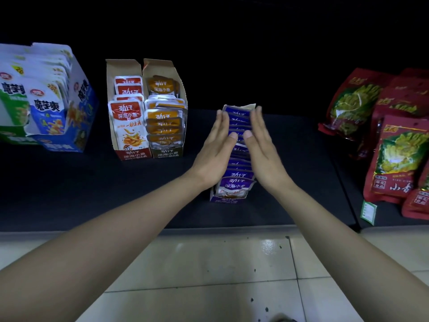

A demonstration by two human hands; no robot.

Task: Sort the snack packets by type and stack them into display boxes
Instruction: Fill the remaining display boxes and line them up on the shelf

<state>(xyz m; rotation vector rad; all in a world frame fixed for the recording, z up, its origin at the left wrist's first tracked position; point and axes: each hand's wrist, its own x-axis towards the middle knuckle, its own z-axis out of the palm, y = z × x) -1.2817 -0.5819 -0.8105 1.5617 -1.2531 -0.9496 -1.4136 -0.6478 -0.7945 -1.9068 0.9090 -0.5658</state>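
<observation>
purple foil snack packets [236, 181] stand filed in a narrow purple cardboard display box [228, 201] near the black shelf [116, 194] front edge; left hand [214, 152] and right hand [263, 152] flank it, fingers straight, together. likely light, slippery: squeeze the sides.

We look down on a black shelf [81, 194] that runs across the view, its back lost in darkness. At the right a seam splits it from a second black section [383, 218]. There we find a heap of large red bags [399, 159], overlapping one another, each printed with a picture of yellow-green vegetables and Chinese characters. A small green and white tag [368, 212] sits tilted at the front of that section, just beside the lowest bags. Below the shelf's front edge lies a floor of pale glossy tiles [209, 263] with dark grout lines, scattered dark specks and a soft patch of reflected light.
</observation>
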